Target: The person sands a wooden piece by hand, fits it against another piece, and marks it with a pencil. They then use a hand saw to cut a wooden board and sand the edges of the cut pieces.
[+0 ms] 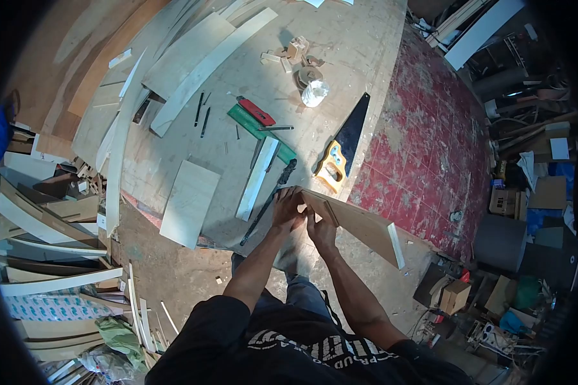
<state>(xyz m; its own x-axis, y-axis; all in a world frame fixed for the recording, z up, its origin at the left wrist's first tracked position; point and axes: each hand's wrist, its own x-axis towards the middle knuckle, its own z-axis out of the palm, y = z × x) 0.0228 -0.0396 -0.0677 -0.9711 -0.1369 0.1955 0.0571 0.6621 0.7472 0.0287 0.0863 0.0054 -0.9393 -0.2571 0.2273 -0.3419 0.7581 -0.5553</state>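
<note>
A wooden board (366,226) stands tilted on its edge near the table's front. My left hand (288,206) is closed at the board's left end, its fingers partly hiding that corner. My right hand (321,232) grips the same board a little further right. Beside its fingers a short, thin strip (331,213) lies against the board; its kind cannot be made out. Just left of my left hand lies a dark, twisted bar (270,200). A pale wooden strip (258,178) and a flat plywood piece (190,204) rest further left.
A handsaw (343,146) lies beyond the board. A red utility knife (255,111) rests on a green strip (244,120). Beyond are a white cup (315,94) and small wood blocks (297,49). Long curved boards (215,67) cover the left; boxes (455,296) crowd the right floor.
</note>
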